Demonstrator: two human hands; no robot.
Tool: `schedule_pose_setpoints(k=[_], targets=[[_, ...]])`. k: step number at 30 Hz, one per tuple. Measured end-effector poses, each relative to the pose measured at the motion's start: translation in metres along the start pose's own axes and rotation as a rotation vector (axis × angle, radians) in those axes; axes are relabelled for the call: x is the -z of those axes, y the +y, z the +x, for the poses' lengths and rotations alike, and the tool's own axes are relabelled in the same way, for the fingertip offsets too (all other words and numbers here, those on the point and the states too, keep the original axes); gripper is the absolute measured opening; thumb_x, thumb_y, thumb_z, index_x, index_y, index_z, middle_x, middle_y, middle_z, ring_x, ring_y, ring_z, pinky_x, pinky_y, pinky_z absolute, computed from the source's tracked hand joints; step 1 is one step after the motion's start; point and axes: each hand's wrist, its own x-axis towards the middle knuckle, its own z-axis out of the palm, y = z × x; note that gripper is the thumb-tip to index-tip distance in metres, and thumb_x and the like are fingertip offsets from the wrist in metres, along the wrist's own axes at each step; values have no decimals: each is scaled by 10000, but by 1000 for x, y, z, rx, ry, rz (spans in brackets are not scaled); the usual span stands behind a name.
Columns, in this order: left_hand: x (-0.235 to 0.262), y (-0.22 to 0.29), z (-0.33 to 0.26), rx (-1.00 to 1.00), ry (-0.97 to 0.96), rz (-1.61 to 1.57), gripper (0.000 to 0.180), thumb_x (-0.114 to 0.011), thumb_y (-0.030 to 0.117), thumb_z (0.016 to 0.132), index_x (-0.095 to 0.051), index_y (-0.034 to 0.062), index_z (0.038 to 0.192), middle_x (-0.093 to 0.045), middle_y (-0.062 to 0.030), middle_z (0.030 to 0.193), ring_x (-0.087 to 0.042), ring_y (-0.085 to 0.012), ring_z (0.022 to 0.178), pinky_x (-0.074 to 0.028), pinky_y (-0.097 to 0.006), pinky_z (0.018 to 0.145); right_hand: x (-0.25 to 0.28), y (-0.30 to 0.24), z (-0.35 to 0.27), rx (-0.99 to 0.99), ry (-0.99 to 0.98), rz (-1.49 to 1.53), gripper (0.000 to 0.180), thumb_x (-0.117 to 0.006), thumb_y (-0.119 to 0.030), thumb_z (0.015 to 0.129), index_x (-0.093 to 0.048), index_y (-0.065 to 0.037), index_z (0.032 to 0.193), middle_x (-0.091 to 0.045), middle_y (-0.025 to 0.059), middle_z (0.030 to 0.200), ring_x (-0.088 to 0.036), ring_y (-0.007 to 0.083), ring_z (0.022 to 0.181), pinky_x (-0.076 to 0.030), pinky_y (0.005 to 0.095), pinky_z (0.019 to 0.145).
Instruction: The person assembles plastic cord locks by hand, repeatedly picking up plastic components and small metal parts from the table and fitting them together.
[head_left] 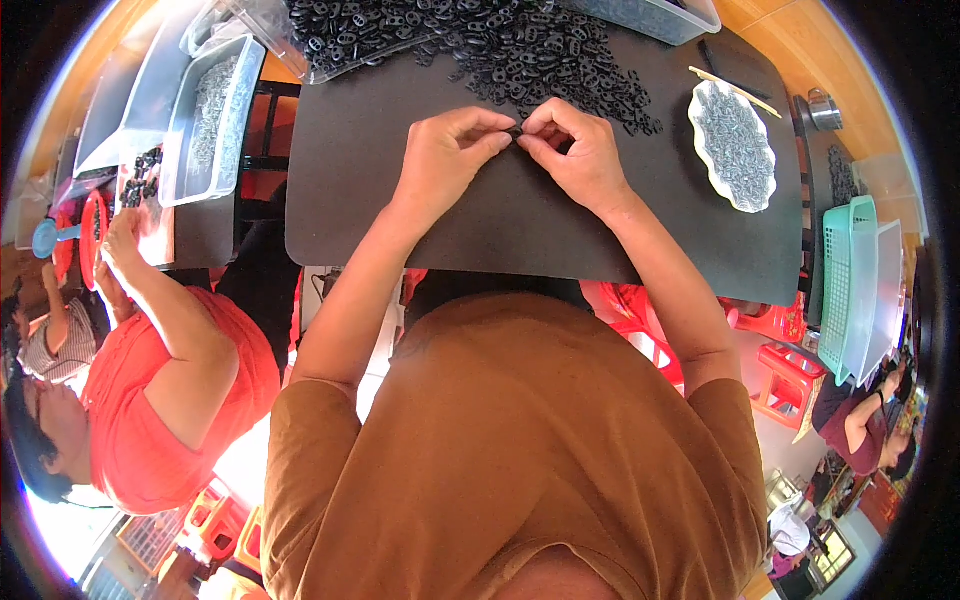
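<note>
The left hand [450, 150] and right hand [578, 152] pinch a small black piece [516, 131] between their fingertips, above the table [520, 225], with the black pile [545, 50] just beyond them and the white dish [748, 207] to the right hand's right.

No legible text, label, number or sign: none on dark table [400, 230], clear tub [237, 120] left of table, or green basket [838, 275] right of table.

Held piece [516, 131] mostly hidden, top bin [665, 27] cropped
</note>
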Motion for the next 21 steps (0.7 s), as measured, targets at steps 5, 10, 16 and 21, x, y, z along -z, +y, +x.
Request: schedule_pose_setpoints(k=[5,10,16,21], targets=[[-2,1,-4,-192,34,205,157,-701,34,827,-725,35,982,-697,-50,867,-636,-88,738,-520,-234,683,0,0,0,35,-20,-111,170,-731,-29,753,-588,-47,843,-614,66,727,-627,186,668,-490,301,593],[-2,3,-4,-229,4,281,130,-700,39,827,-716,19,955,-690,-73,880,-648,-113,731,-523,-250,666,-1,1,-3,61,-34,-192,175,-740,-48,739,-612,-61,856,-616,75,731,-631,223,693,-497,323,617],[0,4,-5,-224,9,256,108,-705,39,820,-701,8,923,-691,-76,866,-654,-131,726,-526,-263,652,-5,1,-3,150,22,-222,164,-733,-46,729,-641,-82,859,-647,51,760,-628,227,709,-507,333,630],[4,-2,-5,-293,-3,297,93,-710,23,809,-692,-3,896,-697,-73,868,-657,-134,733,-529,-261,656,-4,3,-2,239,-1,-279,144,-725,-51,734,-652,-83,854,-661,39,785,-627,238,720,-510,341,642]])
